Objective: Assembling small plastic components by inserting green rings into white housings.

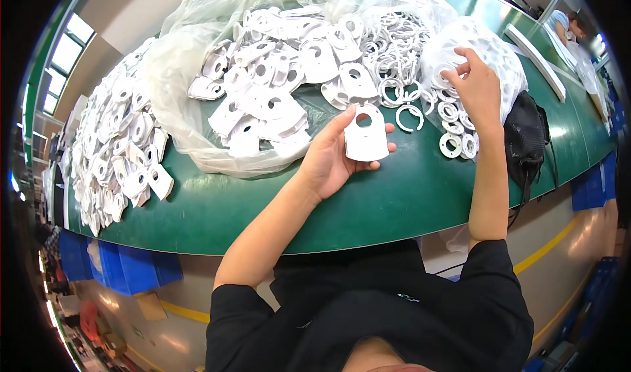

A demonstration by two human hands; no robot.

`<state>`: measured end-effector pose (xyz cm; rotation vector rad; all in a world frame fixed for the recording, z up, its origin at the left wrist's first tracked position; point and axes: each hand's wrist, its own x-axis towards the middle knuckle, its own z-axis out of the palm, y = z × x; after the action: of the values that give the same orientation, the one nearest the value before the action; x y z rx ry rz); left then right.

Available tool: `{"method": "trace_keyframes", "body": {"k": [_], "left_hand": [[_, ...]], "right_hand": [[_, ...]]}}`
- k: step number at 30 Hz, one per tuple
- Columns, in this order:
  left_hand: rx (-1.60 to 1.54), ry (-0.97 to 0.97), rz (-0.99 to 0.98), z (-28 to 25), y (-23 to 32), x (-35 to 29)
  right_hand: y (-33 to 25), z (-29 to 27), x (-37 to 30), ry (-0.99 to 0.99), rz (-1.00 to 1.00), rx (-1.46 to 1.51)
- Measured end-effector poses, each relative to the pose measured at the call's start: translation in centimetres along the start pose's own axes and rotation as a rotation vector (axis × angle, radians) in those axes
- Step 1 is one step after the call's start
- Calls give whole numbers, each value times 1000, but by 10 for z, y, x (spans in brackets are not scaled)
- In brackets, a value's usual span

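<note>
My left hand (334, 154) holds a flat white plastic plate (369, 142) with a round hole near its rounded end, above the green table. My right hand (478, 88) hangs over the small white rings, fingers curled and apart, with nothing visible between them. Below it, several flat white rings (451, 144) lie loose on the table. Just behind that hand is a clear bag of white rings (486, 40). Between my hands lies an open C-shaped white ring (410, 118), at the front of a heap of similar rings (394, 50).
A large clear plastic bag (190, 135) lies open around many white plates (269, 112). At the left is another pile of white plates (108, 155). A black bag (526, 142) sits at the right table edge, near a long white strip (536, 63). Another person (566, 27) is at the far right.
</note>
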<state>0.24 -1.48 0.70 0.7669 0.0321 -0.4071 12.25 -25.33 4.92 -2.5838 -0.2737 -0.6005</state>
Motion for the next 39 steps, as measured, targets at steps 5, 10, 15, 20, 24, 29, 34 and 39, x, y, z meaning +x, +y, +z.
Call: {"method": "trace_keyframes", "body": {"k": [5,10,15,20,24,29,34,39], "left_hand": [[36,-11,-43,-1,-4,2],[17,-10,-61,-4,-6,4],[-9,-16,-43,-6,-7,3],[97,122,106,-14,-9,7],[125,135,121,-15,-2,7],[199,191,97,-9,-3,5],[17,119,74,-11,3,4],[118,117,104,-7,0,5]], "right_hand": [[14,6,-2,70,-82,-94],[-6,-6,1,1,19,104],[-52,15,-26,-148,-431,641],[-66,39,-43,-368,-569,719],[-54,47,-33,-290,-221,670],[-34,67,-32,-217,-309,360],[-42,44,-23,-56,-197,497],[-43,38,-17,120,-94,792]]}}
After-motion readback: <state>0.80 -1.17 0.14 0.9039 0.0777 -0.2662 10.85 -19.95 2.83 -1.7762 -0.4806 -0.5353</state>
